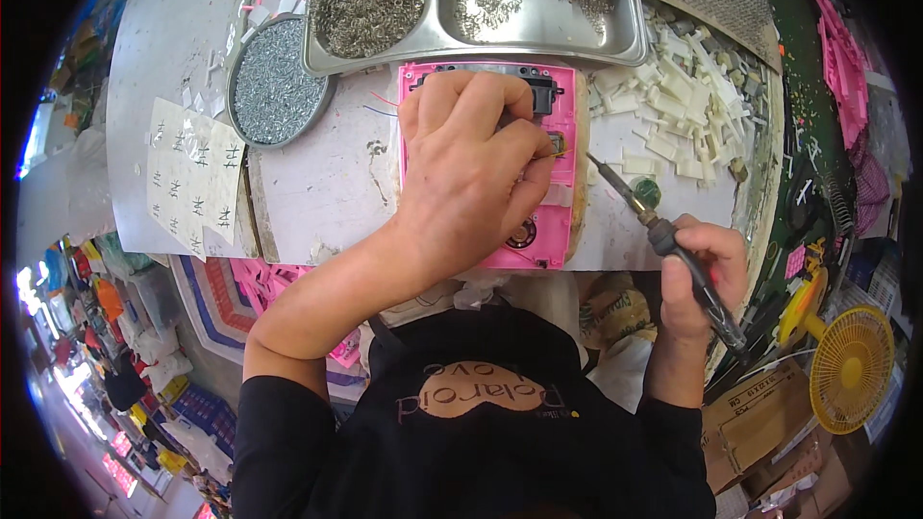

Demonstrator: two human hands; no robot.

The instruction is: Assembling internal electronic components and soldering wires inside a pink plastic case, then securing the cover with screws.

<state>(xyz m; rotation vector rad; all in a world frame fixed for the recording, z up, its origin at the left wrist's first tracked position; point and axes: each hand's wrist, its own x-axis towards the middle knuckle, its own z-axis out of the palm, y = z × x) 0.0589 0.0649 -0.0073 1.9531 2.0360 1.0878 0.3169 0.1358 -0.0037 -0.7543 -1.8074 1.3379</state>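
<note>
A pink plastic housing (555,248) with black and metal parts inside lies on the bench in front of me. My left hand (471,163) rests over its middle, fingers bent and pinched together; what they hold is hidden beneath them. Thin red and blue wires (382,108) stick out at the housing's left edge. My right hand (707,274) grips the black handle of a soldering iron (687,255). The iron's thin metal tip points up and left, just off the right side of the housing, apart from it.
Beyond the housing stands a metal tray (437,14) holding piles of small springs (370,0). A round bowl of small screws (281,82) is at left, near a marked paper sheet (192,173). White plastic pieces (673,96) heap at right. A yellow fan (851,368) stands lower right.
</note>
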